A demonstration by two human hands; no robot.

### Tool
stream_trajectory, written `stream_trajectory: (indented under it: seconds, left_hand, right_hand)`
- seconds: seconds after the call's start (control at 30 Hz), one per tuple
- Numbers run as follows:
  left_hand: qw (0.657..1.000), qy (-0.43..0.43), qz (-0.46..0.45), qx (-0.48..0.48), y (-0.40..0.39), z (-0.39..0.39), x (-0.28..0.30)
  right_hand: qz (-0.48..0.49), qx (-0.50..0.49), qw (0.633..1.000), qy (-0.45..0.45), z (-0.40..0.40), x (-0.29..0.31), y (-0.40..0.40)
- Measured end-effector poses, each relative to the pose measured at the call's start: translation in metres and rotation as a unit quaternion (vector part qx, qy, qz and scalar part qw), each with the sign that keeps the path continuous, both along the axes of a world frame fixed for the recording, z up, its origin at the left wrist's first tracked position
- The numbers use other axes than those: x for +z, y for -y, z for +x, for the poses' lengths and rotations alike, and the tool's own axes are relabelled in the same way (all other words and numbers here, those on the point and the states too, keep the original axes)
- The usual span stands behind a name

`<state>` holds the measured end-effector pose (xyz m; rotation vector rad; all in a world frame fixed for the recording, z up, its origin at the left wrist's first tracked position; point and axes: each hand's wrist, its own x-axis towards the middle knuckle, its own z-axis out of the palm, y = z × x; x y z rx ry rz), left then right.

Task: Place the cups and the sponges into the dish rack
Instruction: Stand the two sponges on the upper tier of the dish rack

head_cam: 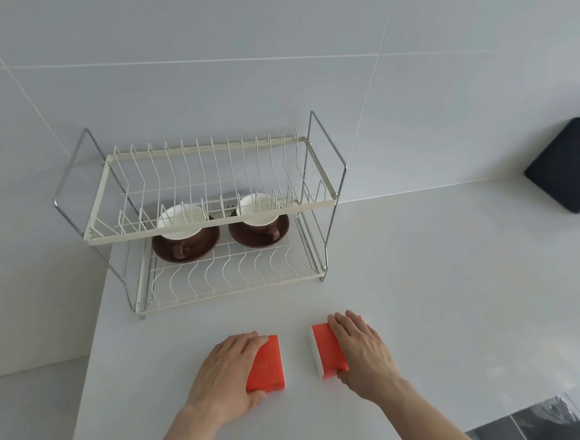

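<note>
A two-tier wire dish rack [213, 218] stands on the white counter against the tiled wall. On its lower shelf sit two brown cups with white insides, one on the left [181, 227] and one on the right [259, 211], each on a brown saucer. In front of the rack lie two orange sponges with white undersides. My left hand [224, 375] grips the left sponge [268, 365], fingers over its top and thumb at its near edge. My right hand [363, 348] grips the right sponge [325, 348] the same way. Both sponges rest on the counter.
A black angular holder [570, 169] sits at the far right by the wall. The counter's left edge [94, 336] drops off to the floor. A dark shiny surface [536, 426] shows at the bottom right corner.
</note>
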<state>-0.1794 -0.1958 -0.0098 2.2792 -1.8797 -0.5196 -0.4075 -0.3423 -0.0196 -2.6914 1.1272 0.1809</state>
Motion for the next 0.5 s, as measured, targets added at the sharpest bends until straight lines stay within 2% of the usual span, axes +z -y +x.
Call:
stream_trajectory:
  seconds: [0.23,0.5]
  left_hand:
    - [1.000,0.000,-0.021,0.011,0.010,0.018,0.028]
    - [0.996,0.020,-0.080,0.022,0.031,0.046,0.092]
  right_hand:
    - [-0.005,0.022,0.999,0.023,0.016,0.027,0.015]
    - [-0.043,0.044,0.997,0.051,0.040,0.081,0.041]
